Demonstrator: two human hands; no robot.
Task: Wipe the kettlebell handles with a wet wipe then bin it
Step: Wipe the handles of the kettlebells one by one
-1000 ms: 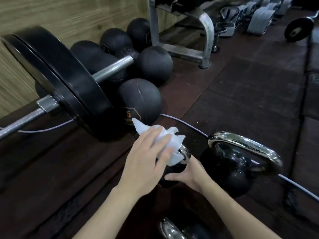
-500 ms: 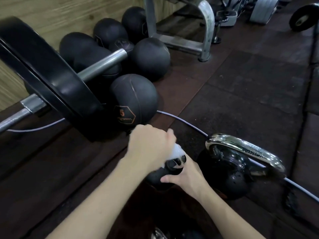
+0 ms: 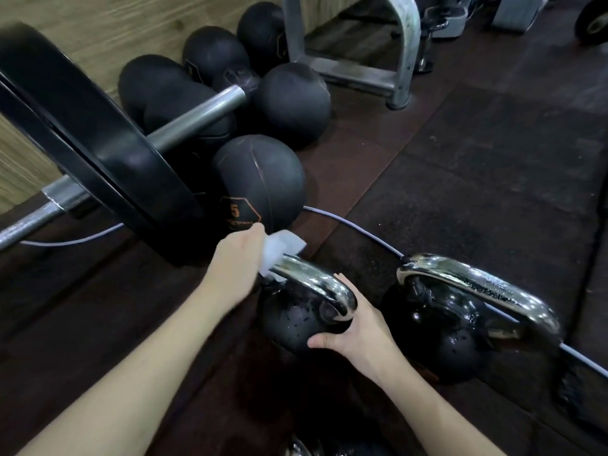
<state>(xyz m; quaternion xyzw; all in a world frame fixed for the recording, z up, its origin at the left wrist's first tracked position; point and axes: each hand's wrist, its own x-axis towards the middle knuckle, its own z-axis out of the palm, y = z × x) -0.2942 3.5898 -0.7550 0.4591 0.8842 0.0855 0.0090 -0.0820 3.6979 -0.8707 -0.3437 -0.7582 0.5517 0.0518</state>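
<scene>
Kettlebell (image 3: 296, 320), lower centre of frame; chrome handle (image 3: 316, 281) ran upper left to lower right. Left hand (image 3: 235, 269) gripped the wet wipe (image 3: 279, 250) around its upper-left end. Right hand (image 3: 357, 330), fingers curled, steadied the body at the lower-right end.

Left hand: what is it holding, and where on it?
The left hand grips the wet wipe bunched around the far end of the near kettlebell's chrome handle.
</scene>
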